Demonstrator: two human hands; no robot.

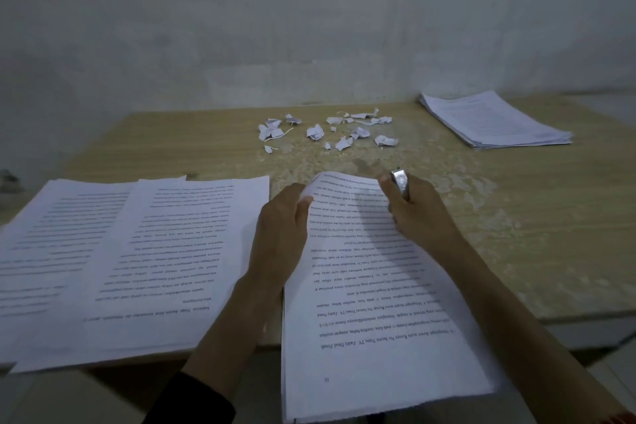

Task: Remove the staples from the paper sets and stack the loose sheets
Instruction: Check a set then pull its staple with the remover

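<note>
The pale wood-grain tabletop (516,217) carries everything. Left of the fingers lie overlapping white printed loose sheets (137,262), flat and reaching the near edge. Between the hands a set of white printed sheets (371,320) runs from the fingers back toward the person, its near end past the tabletop edge. Far to the right of the fingers, well apart, sits a squared stack of white paper (492,122).

The left hand (280,234) pinches the set's far left corner between thumb and fingers (304,201). The right hand (420,213) rests on the far right part of the set, its fingers (389,182) curled round a small silver metal tool (400,181). Beyond the fingers lie torn white paper scraps (327,131).

No staple shows. The step in hand looks like freeing this set's far corner. The next move probably calls for the tool's tip under the staple while the left fingers hold the corner firm, so the sheet does not tear.
</note>
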